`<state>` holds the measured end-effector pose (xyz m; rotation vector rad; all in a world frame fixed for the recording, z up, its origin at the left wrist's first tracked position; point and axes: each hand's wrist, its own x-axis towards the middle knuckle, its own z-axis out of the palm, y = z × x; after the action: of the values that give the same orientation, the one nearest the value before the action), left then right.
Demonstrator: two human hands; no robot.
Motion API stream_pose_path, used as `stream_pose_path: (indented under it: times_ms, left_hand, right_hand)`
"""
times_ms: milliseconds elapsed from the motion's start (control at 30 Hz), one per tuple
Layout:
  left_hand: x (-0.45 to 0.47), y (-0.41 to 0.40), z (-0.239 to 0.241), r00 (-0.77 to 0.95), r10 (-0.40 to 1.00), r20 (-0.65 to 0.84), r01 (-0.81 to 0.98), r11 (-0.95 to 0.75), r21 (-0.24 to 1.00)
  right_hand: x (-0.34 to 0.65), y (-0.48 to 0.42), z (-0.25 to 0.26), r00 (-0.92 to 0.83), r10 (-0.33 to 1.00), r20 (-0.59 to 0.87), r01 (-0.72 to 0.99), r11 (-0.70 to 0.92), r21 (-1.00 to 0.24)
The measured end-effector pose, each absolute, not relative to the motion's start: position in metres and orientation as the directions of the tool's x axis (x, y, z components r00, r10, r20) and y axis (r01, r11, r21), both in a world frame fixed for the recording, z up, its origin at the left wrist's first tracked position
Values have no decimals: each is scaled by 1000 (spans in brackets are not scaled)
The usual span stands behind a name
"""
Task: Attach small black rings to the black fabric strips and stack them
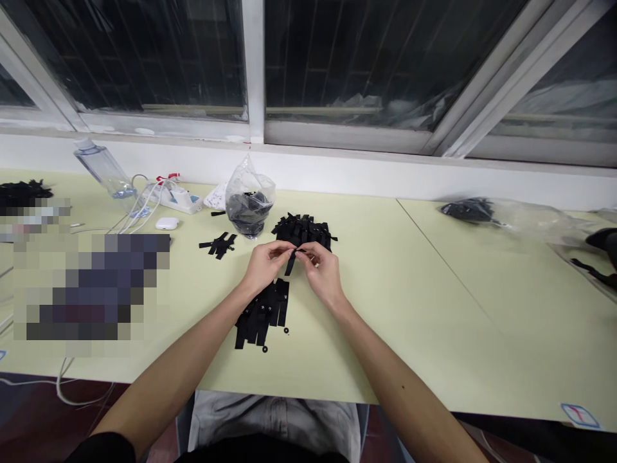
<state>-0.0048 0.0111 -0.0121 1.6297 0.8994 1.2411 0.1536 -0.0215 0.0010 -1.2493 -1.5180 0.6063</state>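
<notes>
Both hands meet over the table, pinching one short black fabric strip that hangs down between them. My left hand has its thumb and fingertips closed at the strip's upper end. From the other side, my right hand is pinched on the same end. Just behind the hands lies a heap of black strips. Nearer to me, several flat black strips lie side by side, some with small light marks. Two small black rings rest by them. Fingers hide the strip's top.
A clear bag of black pieces stands behind the hands, with a small group of strips to its left. Further left are a white earbud case, a power strip with cables and a clear bottle. Another plastic bag lies far right.
</notes>
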Motion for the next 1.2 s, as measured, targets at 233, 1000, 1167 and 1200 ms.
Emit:
stream_pose_path:
  times_ms: [233, 1000, 1167, 1200]
  left_hand:
    - [-5, 10, -11, 255, 900, 352, 61, -379, 924]
    - [-2, 6, -8, 298, 903, 310, -15, -320, 947]
    - [-2, 6, -12, 302, 903, 306, 27, -329, 944]
    - [-2, 6, -12, 300, 903, 307, 36, -332, 943]
  right_hand:
    - [155, -21, 1, 94, 914, 395, 405, 327, -854]
    - [154, -25, -5, 122, 878, 462, 559, 324, -763]
    - [156, -22, -8, 131, 884, 450, 581, 299, -757]
    - [156, -22, -8, 122, 885, 449, 577, 305, -758]
